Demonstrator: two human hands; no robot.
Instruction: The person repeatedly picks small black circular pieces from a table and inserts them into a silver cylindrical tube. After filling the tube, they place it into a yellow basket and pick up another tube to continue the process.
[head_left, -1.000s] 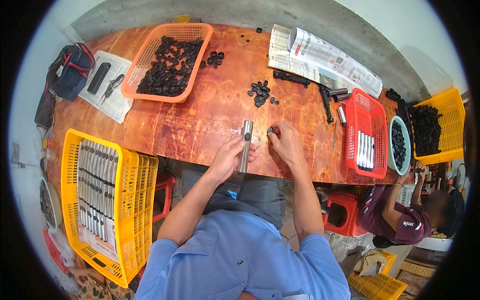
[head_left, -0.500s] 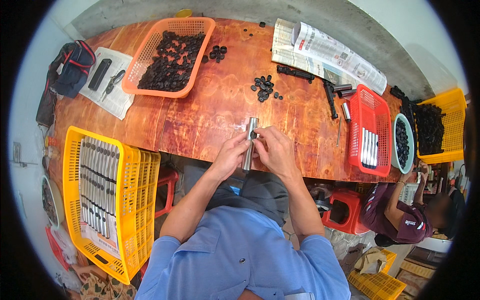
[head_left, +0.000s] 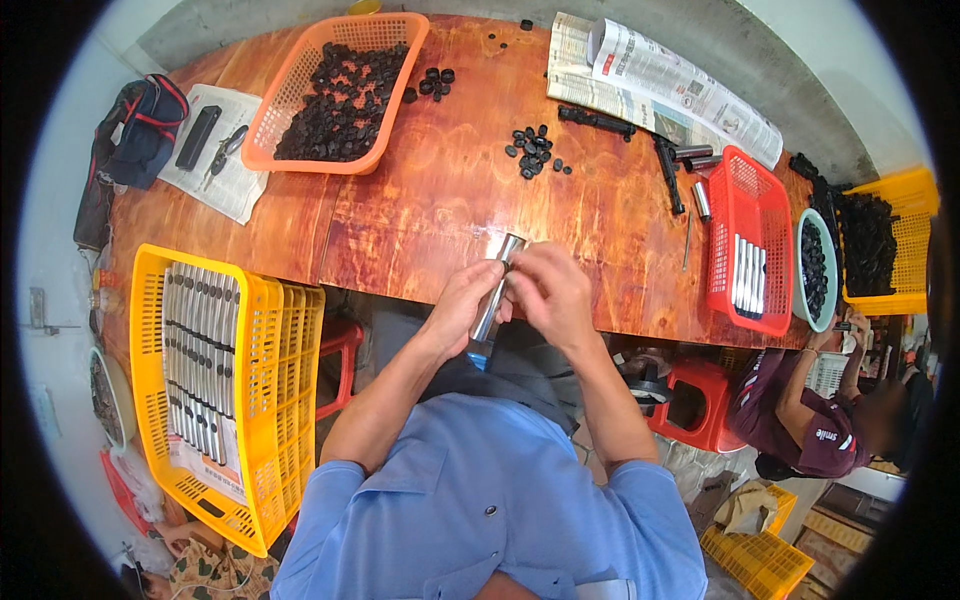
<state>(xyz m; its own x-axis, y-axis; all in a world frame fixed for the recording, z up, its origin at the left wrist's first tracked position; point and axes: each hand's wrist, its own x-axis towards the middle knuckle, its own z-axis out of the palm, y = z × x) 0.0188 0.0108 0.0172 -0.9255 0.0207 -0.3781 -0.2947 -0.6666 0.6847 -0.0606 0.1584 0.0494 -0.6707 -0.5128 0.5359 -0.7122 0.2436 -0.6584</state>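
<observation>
A shiny metal tube (head_left: 487,320) stands tilted in front of me at the table's near edge, its upper end leaning right. My left hand (head_left: 462,308) is closed around its middle, thumb pressed along the upper part. Bent fingers of my right hand (head_left: 553,298) close against the tube's right side near the thumb. A bit of something dark shows at the tube between the fingertips, mostly hidden. Beyond my hands lies a loose group of small black oval caps (head_left: 533,150) on the wooden table (head_left: 420,225).
An orange basket (head_left: 262,150) of black pieces stands far left. Finished-looking tubes fill a yellow crate (head_left: 262,330) at my left. On the right are a red basket (head_left: 735,185) with tubes, a pale bowl (head_left: 803,222) and rolled newspaper (head_left: 690,90). A co-worker (head_left: 800,420) sits beyond.
The tube has tilted further, its top to the right. My right fingers have curled more over the dark spot, which showed more plainly before. The view has shifted slightly.
</observation>
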